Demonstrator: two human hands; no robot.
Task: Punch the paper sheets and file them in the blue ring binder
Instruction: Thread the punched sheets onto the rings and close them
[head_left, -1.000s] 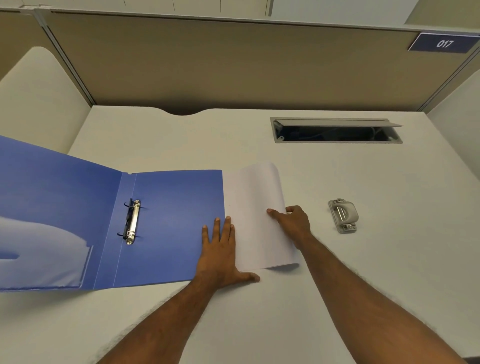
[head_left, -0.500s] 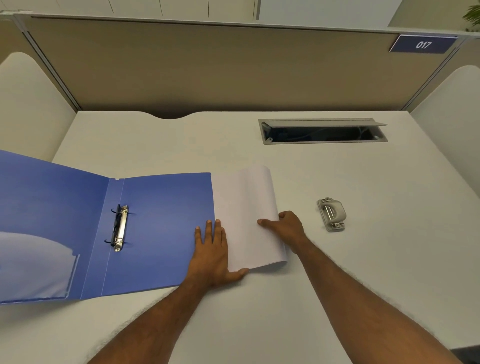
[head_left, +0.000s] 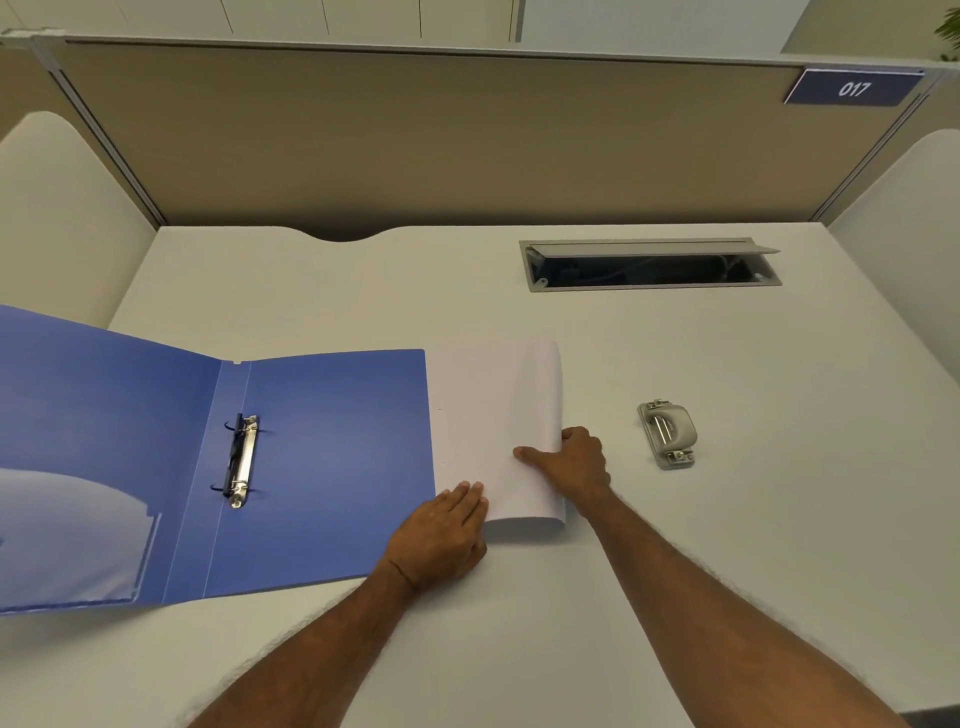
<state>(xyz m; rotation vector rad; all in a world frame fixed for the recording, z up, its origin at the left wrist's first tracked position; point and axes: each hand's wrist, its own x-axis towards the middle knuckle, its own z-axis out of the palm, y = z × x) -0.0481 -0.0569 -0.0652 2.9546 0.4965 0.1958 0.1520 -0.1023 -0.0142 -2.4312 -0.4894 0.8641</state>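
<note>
Paper sheets (head_left: 483, 441) curled over at right edge, gripped by right hand (head_left: 579, 460). Left hand (head_left: 441, 535) flat, fingers together, pressing sheets' near-left corner beside open blue ring binder (head_left: 322, 467); hole punch (head_left: 667, 434) well apart, right.

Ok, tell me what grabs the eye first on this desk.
The open blue ring binder fills the desk's left side, its metal rings standing open. Right beside it, both hands work the paper sheets: the left hand presses flat, the right hand curls the far edge over. A grey hole punch sits alone further right.
</note>
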